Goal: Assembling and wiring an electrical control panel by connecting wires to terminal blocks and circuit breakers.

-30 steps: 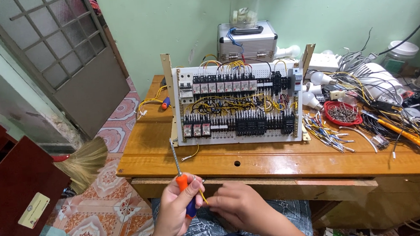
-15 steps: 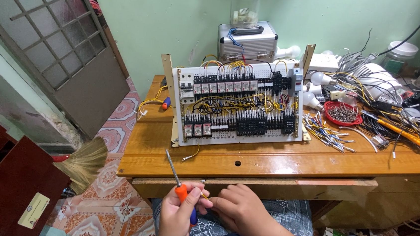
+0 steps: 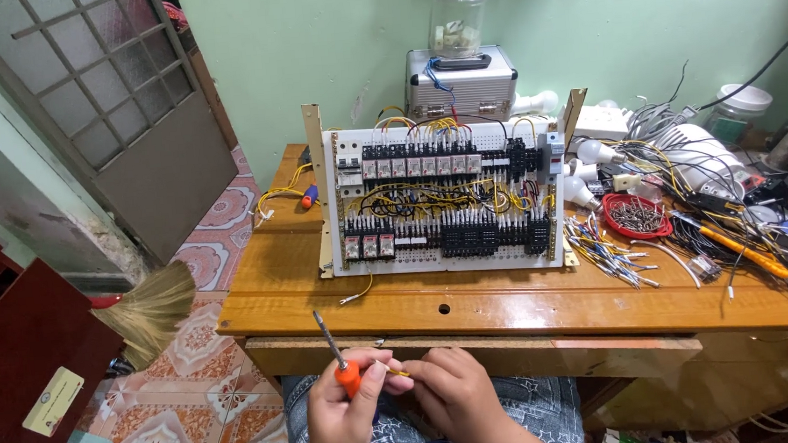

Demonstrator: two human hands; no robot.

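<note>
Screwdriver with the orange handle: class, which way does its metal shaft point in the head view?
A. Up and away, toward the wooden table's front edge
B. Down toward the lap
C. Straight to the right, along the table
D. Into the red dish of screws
A: the left hand grips the screwdriver and its shaft slants up toward the wooden table edge.

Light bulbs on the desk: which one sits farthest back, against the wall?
The white bulb lying beside the silver metal case, at the green wall. The other bulbs lie nearer the front, right of the wiring panel, among loose wires.
</note>
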